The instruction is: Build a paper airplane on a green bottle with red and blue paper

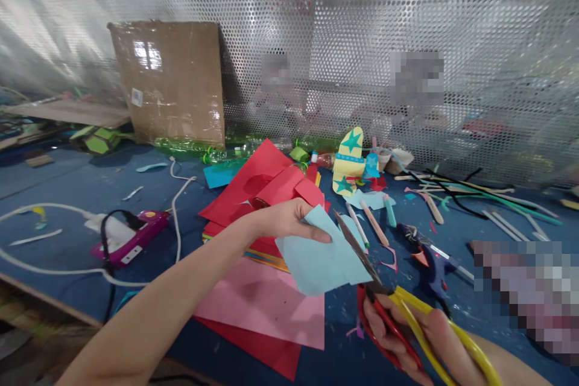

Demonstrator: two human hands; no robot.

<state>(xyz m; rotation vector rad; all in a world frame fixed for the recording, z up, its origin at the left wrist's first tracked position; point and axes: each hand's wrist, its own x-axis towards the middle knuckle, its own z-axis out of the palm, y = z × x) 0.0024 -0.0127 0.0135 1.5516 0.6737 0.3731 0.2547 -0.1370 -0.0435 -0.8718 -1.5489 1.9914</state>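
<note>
Scissors (381,289) sit in the right hand (446,335), gripped by the yellow and red handles (417,325), likely so the blades (355,242) can pivot. The blades lie along the right edge of the blue sheet (316,262); whether they touch it cannot be told. The left hand (289,220) pinches the sheet, thumb on top, apparently to steady it and leave that edge exposed. It is held above the desk (339,338), partly over a paper stack (271,307). A glue gun (434,274) lies beyond the right hand.

paper (316,262): light blue | scissor handles (409,300): red, yellow | tabletop (90,176): blue
</note>
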